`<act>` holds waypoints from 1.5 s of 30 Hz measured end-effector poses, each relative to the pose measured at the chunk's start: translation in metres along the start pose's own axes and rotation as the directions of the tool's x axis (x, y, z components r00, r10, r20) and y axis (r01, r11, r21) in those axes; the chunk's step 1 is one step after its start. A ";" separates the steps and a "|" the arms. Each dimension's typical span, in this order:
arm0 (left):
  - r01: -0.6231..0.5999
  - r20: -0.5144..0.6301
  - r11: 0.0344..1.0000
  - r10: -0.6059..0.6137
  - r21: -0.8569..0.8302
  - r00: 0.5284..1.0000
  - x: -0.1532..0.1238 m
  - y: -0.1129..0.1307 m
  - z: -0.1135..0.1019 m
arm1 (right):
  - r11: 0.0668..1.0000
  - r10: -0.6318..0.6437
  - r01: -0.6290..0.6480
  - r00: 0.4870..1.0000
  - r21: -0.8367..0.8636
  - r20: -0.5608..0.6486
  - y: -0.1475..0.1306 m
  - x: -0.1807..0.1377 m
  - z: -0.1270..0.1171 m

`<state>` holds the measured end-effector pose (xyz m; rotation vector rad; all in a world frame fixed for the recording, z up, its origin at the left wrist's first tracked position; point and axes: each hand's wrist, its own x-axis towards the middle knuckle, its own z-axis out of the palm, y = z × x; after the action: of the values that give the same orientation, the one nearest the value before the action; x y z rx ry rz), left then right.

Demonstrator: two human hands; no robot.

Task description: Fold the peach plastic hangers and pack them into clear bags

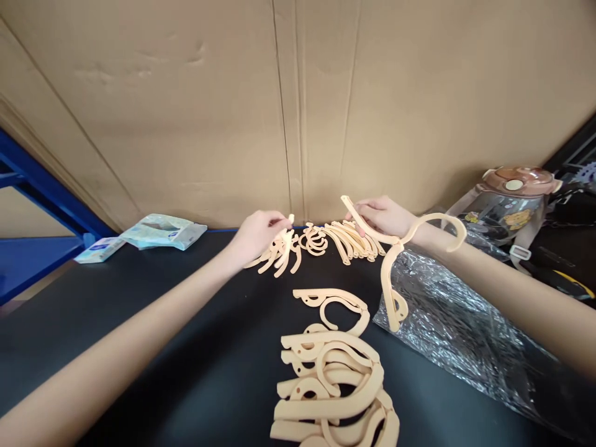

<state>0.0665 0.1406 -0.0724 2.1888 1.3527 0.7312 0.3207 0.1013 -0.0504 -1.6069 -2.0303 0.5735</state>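
Left arm: your bare, slim left forearm (139,338) enters at the lower left corner and slants up and inward.
Left wrist: nearly straight, in line with the forearm.
Left hand: your bare left hand (261,234) is back-up, fingers bent forward and down; the fingertips are partly hidden.
Right arm: your bare right forearm (507,288) comes in from the right edge, angled up and inward.
Right hand: your bare right hand (388,215) has its fingers bent in a grip, pointing inward.
Between hands: well apart, the right slightly higher.
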 end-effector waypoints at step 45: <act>0.316 0.518 0.785 0.007 -0.533 0.855 -0.023 0.051 0.020 | 0.770 0.163 -0.205 0.979 -0.604 -0.123 0.055 0.017 -0.005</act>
<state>0.1050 0.0965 -0.0598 1.5620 0.8584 0.4042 0.3624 0.1305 -0.0772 -2.1775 -2.1485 -0.1187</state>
